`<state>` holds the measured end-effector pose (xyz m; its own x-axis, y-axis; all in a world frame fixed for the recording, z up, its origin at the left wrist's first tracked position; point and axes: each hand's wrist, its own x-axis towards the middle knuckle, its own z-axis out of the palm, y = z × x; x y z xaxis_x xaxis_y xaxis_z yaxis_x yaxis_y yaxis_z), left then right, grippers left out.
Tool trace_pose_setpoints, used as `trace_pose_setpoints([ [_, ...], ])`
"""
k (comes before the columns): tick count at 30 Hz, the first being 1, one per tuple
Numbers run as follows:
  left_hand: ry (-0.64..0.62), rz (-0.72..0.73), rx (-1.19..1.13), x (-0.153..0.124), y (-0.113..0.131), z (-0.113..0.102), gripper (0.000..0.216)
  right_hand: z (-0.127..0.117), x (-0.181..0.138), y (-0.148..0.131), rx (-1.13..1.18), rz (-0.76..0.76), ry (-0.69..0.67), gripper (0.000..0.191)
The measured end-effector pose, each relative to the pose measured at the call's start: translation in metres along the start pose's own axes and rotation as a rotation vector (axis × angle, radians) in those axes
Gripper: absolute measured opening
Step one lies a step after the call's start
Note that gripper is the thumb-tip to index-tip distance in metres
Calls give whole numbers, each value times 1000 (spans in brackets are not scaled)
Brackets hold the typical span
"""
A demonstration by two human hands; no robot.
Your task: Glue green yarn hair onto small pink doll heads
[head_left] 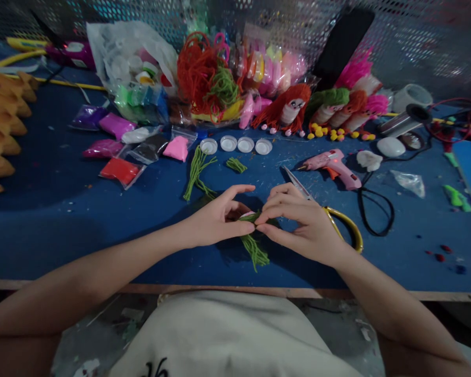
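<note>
My left hand [227, 215] is closed around a small doll-like piece with green yarn [255, 251] hanging below the fingers. Only a bit of its pale pinkish body shows between the hands. Thumb and fingertips of my right hand [298, 217] pinch the green yarn at the top of that same piece. Scissors with yellow handles [351, 228] lie partly under my right hand, blades pointing away. Beyond my left hand rests a longer bundle of green yarn [196, 173], and a short cut bundle of green yarn [236, 165] lies to its right.
A pink glue gun [332, 166] with its black cord lies at right. Several white caps [245, 145] stand in a row. Finished yarn-haired dolls [292, 110], red yarn [198, 73] and clay packets [121, 170] line the back. An orange egg tray [2, 131] sits at left.
</note>
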<state>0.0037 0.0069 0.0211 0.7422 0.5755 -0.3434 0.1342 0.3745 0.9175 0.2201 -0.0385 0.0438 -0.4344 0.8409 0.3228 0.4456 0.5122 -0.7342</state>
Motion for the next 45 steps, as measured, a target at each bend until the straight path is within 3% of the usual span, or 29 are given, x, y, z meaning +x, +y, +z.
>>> trace_pose_setpoints([
  [12, 1, -4, -11, -1, 2, 0, 83, 0, -2, 1, -11, -24, 9, 4],
  [22, 23, 17, -54, 0, 0, 3, 82, 0, -2, 2, -111, -150, 11, 7],
  [45, 77, 1, -140, 2, -2, 5, 73, -1, -2, 4, -106, -154, 46, 10],
])
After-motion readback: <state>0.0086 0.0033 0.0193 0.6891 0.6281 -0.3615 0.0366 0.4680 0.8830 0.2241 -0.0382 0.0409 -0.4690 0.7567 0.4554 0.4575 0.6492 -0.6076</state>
